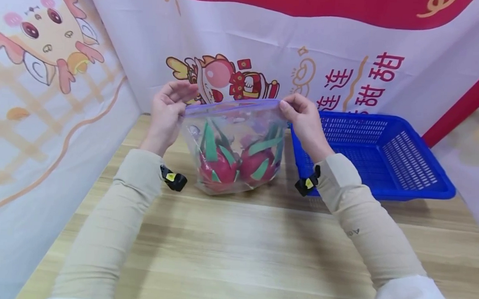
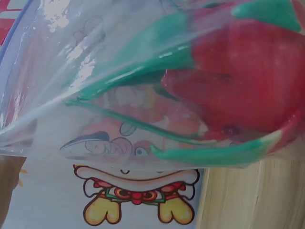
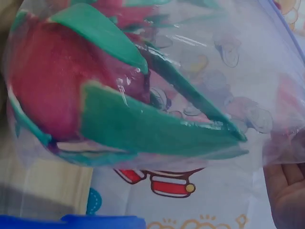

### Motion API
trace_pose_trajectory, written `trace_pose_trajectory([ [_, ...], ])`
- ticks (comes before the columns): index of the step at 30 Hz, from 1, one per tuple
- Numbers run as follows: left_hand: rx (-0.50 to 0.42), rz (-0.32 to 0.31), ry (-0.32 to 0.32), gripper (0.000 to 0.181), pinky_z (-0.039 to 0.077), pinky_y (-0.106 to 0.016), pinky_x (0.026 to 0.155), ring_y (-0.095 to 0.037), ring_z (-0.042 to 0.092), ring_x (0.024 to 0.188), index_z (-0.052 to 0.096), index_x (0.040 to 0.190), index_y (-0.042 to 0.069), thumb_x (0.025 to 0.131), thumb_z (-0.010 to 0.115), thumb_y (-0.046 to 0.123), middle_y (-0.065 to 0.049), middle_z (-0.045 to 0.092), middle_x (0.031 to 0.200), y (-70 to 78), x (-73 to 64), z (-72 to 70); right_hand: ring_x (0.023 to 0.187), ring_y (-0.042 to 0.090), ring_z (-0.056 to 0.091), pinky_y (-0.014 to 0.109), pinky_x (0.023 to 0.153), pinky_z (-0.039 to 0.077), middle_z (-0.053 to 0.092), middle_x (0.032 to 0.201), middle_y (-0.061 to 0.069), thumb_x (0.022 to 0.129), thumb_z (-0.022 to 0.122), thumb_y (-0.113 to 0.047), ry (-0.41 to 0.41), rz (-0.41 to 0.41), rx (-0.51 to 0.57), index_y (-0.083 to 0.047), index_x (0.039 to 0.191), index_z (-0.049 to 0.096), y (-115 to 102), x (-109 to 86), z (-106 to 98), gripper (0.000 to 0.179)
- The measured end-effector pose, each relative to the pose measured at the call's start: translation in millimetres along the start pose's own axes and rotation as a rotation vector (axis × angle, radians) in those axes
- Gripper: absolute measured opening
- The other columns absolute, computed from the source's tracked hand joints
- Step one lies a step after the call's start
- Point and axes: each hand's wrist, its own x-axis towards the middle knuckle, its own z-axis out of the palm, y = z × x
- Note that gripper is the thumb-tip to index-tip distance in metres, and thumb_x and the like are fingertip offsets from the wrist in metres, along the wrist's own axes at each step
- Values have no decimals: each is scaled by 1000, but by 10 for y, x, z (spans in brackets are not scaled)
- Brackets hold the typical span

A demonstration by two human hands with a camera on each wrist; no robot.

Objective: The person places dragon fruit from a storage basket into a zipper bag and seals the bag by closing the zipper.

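Note:
Two dragon fruits with green leaf tips, the left one (image 1: 224, 166) and the right one (image 1: 255, 166), sit inside a clear zip bag (image 1: 246, 104) with a purple top strip. The bag stands upright on the table. At its upper left corner my left hand (image 1: 166, 114) holds the strip's end by the thumb, other fingers raised. My right hand (image 1: 305, 126) pinches the upper right corner between thumb and fingers. Both wrist views look through the plastic at a dragon fruit (image 2: 248, 71); only an edge of each hand shows there.
A blue plastic basket (image 1: 408, 194) stands right of the bag, close to my right wrist. The wood-grain table (image 1: 234, 244) stretches toward me. Printed cloth (image 1: 237, 32) hangs behind, and another printed cloth (image 1: 81, 136) covers the left side.

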Motion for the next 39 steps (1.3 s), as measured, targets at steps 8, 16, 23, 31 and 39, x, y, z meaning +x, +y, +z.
trace_pose_trajectory([
  [8, 118, -52, 16, 41, 50, -11, 66, -7, 65, 93, 63, 97, 14, 85, 41, -18, 7, 71, 94, -69, -1, -34, 82, 3, 60, 19, 77, 49, 63, 86, -12, 93, 60, -23, 68, 57, -61, -10, 97, 68, -18, 67, -122, 16],
  [16, 247, -260, 10, 18, 42, -32, 111, -4, 62, 97, 57, 107, 15, 91, 62, 22, 11, 67, 97, -147, -43, -120, 76, 1, 62, 16, 74, 51, 64, 79, -13, 92, 62, -24, 107, 115, -63, -8, 100, 68, -34, 118, -230, 19],
  [23, 295, -197, 58, 9, 50, -16, 89, -1, 61, 83, 61, 95, 18, 91, 60, 27, 13, 67, 83, -218, -59, -123, 88, 4, 63, 31, 97, 48, 66, 92, -11, 93, 58, -39, -45, 147, -163, -10, 108, 66, -118, 122, -361, 34],
  [31, 374, -145, 85, 5, 47, -18, 88, 0, 59, 81, 61, 92, 20, 92, 61, 25, 16, 66, 79, -262, -91, -85, 117, 12, 55, 34, 104, 42, 64, 127, 6, 97, 44, -49, -72, 108, -427, -12, 119, 66, -362, 186, -314, 49],
  [39, 413, -189, 84, 8, 28, -43, 117, -1, 67, 75, 64, 90, 20, 88, 67, 27, 17, 71, 73, -252, -121, 9, 83, 14, 58, 25, 75, 48, 70, 101, 7, 97, 51, -36, -85, -144, -623, -11, 113, 69, -649, 104, 145, 35],
])
